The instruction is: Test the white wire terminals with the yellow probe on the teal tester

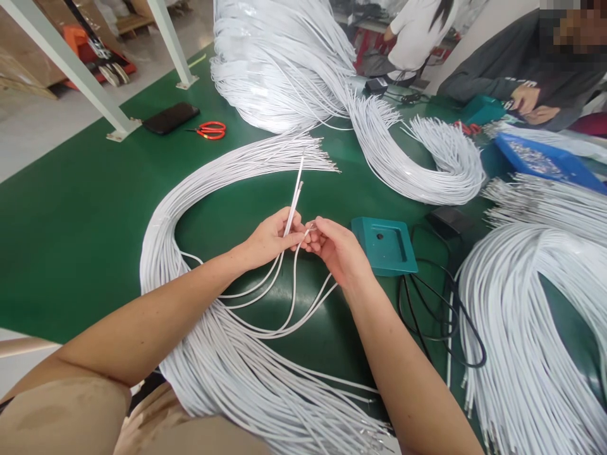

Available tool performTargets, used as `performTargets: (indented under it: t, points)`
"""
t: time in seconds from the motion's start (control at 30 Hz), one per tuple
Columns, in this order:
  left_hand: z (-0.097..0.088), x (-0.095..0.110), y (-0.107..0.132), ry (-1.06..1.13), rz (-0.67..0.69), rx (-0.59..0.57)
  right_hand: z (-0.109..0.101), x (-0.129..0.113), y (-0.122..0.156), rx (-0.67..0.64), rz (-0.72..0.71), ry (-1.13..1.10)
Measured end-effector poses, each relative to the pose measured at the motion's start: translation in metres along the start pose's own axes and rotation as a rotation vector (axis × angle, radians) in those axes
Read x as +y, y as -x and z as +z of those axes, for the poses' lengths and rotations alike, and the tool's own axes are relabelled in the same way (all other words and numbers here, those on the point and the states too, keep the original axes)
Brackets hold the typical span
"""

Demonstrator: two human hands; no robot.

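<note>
My left hand (272, 234) is closed around a few white cables (294, 199), whose ends stick up above the fingers. My right hand (339, 246) meets it fingertip to fingertip, pinching the bare end of another white cable (296, 268). Whether a small separate part is in that pinch I cannot make out. The held cables run down into a large curved bundle of white cables (159, 240) that passes beneath my left forearm. Just right of my right hand is a teal box (408, 249) with a square recess and a dark round spot.
Red-handled scissors (211, 131) and a black phone (171, 118) lie at the back left. More white cables (284, 63) are heaped behind. To the right are black cords (427, 335), a cable coil (502, 303) and a blue tray (569, 177) of small parts. A co-worker (497, 69) sits across.
</note>
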State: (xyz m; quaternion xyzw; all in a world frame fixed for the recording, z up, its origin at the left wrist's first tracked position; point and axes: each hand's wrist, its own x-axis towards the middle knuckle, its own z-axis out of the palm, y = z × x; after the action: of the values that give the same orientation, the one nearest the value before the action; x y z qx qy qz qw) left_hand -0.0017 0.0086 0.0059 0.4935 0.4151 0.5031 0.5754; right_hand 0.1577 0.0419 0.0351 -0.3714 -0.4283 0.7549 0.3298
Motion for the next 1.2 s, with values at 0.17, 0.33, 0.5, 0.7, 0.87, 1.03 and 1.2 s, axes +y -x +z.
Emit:
performTargets:
  t: [0.17,0.33,0.5,0.7,0.87,1.03,1.2]
  points:
    - [0.0,0.0,0.002,0.044,-0.057,-0.023,0.002,0.003,0.002,0.163,-0.176,0.268]
    - [0.001,0.001,0.001,0.266,-0.23,0.011,0.0,0.016,0.0,0.319,-0.514,0.953]
    - [-0.001,0.002,-0.002,0.332,-0.324,0.07,-0.007,0.017,-0.002,0.203,-0.743,1.667]
    - [-0.003,-0.01,-0.008,0.043,-0.253,0.183,-0.025,0.0,-0.005,0.223,-0.575,1.883]
    - [-0.004,-0.013,-0.011,-0.115,-0.227,0.205,-0.031,-0.007,-0.004,0.103,-0.473,1.927]
    - [-0.003,-0.011,-0.011,-0.126,-0.217,0.209,-0.033,-0.005,-0.005,0.093,-0.501,1.919]
    - [-0.003,-0.015,-0.013,-0.155,-0.202,0.219,-0.035,-0.002,-0.007,0.124,-0.557,1.922]
